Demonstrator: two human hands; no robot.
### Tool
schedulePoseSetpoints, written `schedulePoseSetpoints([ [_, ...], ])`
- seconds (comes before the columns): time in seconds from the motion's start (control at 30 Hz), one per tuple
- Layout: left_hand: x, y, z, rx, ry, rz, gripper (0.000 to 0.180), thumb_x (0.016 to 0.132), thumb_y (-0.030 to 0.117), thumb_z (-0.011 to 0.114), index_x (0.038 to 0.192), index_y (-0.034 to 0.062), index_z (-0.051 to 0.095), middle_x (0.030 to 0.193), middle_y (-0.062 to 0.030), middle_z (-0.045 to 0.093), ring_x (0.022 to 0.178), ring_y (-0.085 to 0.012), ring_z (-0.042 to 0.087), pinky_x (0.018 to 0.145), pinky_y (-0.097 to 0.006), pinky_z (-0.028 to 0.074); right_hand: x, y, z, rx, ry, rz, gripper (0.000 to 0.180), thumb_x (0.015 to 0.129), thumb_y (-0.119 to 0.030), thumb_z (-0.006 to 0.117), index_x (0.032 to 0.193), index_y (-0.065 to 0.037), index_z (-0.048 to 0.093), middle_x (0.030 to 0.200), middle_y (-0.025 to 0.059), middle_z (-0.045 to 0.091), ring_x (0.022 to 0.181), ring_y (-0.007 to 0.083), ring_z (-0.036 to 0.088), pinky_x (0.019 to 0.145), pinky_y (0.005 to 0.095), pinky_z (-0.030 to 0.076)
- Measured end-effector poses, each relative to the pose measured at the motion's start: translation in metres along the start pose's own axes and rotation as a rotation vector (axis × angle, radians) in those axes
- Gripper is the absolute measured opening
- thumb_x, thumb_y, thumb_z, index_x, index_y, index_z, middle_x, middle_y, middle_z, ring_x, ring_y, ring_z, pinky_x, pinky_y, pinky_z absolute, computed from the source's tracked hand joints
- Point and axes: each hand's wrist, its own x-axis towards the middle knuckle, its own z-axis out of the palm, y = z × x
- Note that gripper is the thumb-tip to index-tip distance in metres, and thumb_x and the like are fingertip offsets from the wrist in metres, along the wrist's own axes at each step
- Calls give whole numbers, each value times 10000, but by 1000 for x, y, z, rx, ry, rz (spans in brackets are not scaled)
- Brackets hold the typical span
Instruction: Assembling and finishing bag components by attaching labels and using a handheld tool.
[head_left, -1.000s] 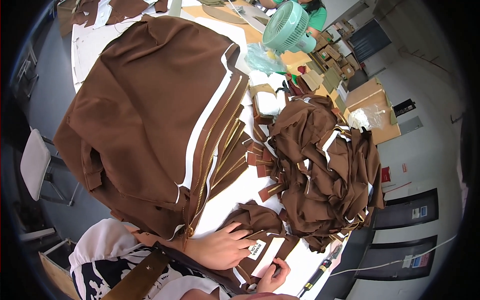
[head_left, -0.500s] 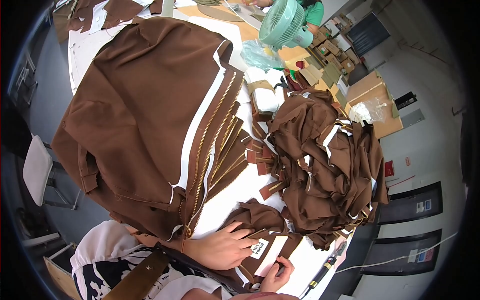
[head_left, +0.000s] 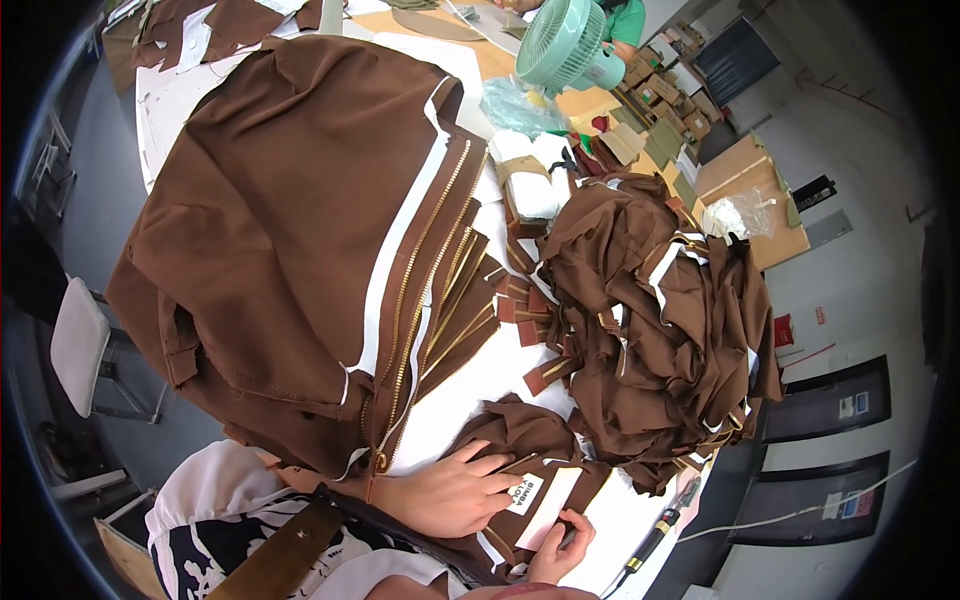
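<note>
Brown cloth (head_left: 522,428) bearing a white label (head_left: 527,494) and a pale strip (head_left: 550,507) lies under a person's hands, set a little apart: the left hand (head_left: 450,492) spreads flat, fingertips by the label, while the right hand (head_left: 562,548) curls at the strip's near end, its grip impossible to tell. A zipped brown stack (head_left: 270,220) rises beyond the left hand, a crumpled heap (head_left: 650,345) beyond the right, and a black tool (head_left: 650,548) lies to the right hand's right. Farther off, past both hands, stands a green fan (head_left: 558,45).

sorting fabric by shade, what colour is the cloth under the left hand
Brown; the cloth under the left hand shows best in the head view.
</note>
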Motion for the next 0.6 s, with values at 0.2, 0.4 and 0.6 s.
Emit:
schedulePoseSetpoints([
  [0.2,-1,1,-2,-4,-9,-7,192,833,216,676,971,83,691,1241,-75,614,1193,-280,523,1071,-469,335,-1,4,0,76,-1,17,212,869,60,519,1064,14,589,1044,106,557,996,220,550,965,337,414],
  [0.4,1,2,-3,24,-60,-24,194,837,201,657,988,88,703,1260,-74,626,1201,-269,527,1075,-470,324,0,13,-3,4,-18,-66,186,879,41,538,1051,15,602,1043,108,569,1007,225,549,966,342,418],
  [0.6,0,-1,6,71,-55,-22,188,841,206,632,965,76,689,1262,-69,632,1191,-284,532,1106,-514,303,4,13,-3,3,-3,-106,133,880,9,557,999,10,616,1056,122,582,1026,249,555,970,358,427],
])
